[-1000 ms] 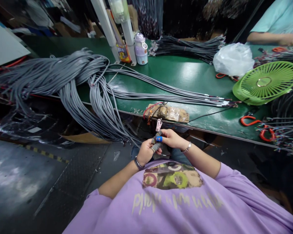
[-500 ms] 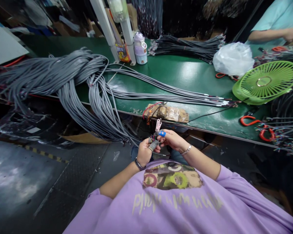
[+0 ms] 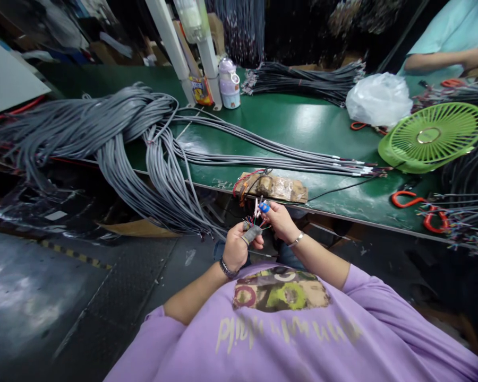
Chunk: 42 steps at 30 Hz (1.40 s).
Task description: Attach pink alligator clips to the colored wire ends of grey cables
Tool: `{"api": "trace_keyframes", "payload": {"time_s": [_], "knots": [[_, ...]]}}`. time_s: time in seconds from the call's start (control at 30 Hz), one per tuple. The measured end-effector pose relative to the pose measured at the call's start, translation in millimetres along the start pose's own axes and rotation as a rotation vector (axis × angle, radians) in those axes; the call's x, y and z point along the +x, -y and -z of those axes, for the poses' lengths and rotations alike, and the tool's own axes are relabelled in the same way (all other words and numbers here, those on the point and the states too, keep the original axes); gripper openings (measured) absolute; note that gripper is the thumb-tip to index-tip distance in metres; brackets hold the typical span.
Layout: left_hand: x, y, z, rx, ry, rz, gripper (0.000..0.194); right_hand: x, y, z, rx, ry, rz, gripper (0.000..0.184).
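Observation:
My left hand (image 3: pixel 238 248) is closed around a cable end, with grey covers on its thumb and finger. Thin coloured wires (image 3: pixel 250 219) fan out above that thumb. Just to the right, my right hand (image 3: pixel 282 220), with blue wrapping on a fingertip, pinches a small pale pink tool (image 3: pixel 257 208); its exact kind is too small to make out. The tool is close to the wire tips, and whether it touches them is unclear. Both hands are in front of the bench edge, over my lap.
Grey cables (image 3: pixel 119 122) lie in a big heap on the green bench (image 3: pixel 302 124) and hang over its edge. A wooden block (image 3: pixel 279 187) with wires sits at the edge. A green fan (image 3: pixel 432 138), orange-handled scissors (image 3: pixel 408 198) and a bottle (image 3: pixel 229 85) stand or lie around. A co-worker's arm (image 3: pixel 442 61) shows top right.
My right hand has moved up and away from my left with the pink tool, which has turned. The coloured wires now show spread out. My left hand has barely moved.

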State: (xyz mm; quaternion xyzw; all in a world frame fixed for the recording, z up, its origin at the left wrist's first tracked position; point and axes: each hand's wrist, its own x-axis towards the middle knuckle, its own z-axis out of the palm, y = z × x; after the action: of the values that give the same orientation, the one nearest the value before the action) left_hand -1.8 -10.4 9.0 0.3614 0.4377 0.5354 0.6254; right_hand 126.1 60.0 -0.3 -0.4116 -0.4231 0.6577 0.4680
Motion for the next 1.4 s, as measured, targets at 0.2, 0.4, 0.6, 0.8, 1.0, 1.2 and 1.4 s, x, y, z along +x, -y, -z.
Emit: {"api": "trace_keyframes", "payload": {"time_s": [0.2,0.4,0.6,0.8,1.0,1.2,1.4], "knots": [[6,-1,-3.0,0.004,-0.005,0.038,0.029,6,-7,-6,0.159,0.044,-0.135,0.054],[9,5,-4.5,0.008,-0.017,0.081,0.031,12,-6,-12,0.435,0.002,-0.270,0.043],[9,7,-5.0,0.012,-0.023,0.085,0.032,10,-7,-13,0.483,-0.005,-0.296,0.047],[3,7,-0.9,0.033,-0.011,0.050,0.030,6,-2,-8,0.509,0.064,-0.391,0.050],[-1,9,3.6,0.027,-0.067,-0.004,0.029,5,0,-5,0.421,0.071,-0.312,0.032],[6,7,0.3,0.006,-0.092,-0.014,0.028,5,1,-5,0.355,0.105,-0.285,0.037],[8,4,-2.6,0.019,-0.092,-0.006,0.031,7,7,-3,0.299,0.091,-0.312,0.040]]}}
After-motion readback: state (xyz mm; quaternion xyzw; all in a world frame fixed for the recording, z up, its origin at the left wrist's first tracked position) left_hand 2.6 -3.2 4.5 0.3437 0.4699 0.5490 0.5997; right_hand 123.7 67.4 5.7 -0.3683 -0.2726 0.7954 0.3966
